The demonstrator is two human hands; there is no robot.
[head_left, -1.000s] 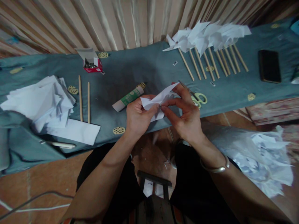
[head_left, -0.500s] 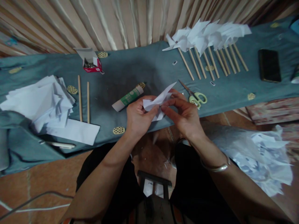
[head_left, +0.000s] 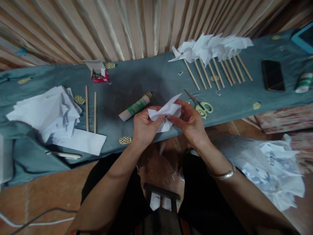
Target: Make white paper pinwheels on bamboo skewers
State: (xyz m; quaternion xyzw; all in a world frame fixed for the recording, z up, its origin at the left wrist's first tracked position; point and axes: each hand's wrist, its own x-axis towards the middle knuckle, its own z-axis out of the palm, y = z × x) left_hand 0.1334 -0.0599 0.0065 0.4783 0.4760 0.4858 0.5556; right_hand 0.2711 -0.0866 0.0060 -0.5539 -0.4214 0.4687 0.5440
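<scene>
A white paper pinwheel [head_left: 168, 109] is held between both hands over the table's front edge. My left hand [head_left: 146, 125] grips its left side, the thumb near the middle. My right hand [head_left: 192, 122] holds it from the right, thumb at the centre beside a small dark metal spot, perhaps a pin head; the fingers behind are partly hidden. Just left of the hands lies a glue stick [head_left: 134, 108] with a green label. Close by on the right are scissors [head_left: 200, 103] with green handles.
Finished pinwheels [head_left: 212, 47] on wooden sticks lie in a row at the back right, near a phone [head_left: 273, 75]. An open red box [head_left: 100, 76] of metal pins, two wooden sticks [head_left: 87, 109] and a paper pile [head_left: 46, 111] are left. A plastic bag [head_left: 274, 169] stands right, below the table.
The right fingers have shifted behind the paper, with the thumb now pressing at the pinwheel's centre. The head view has tilted and moved slightly, so the table appears lower.
</scene>
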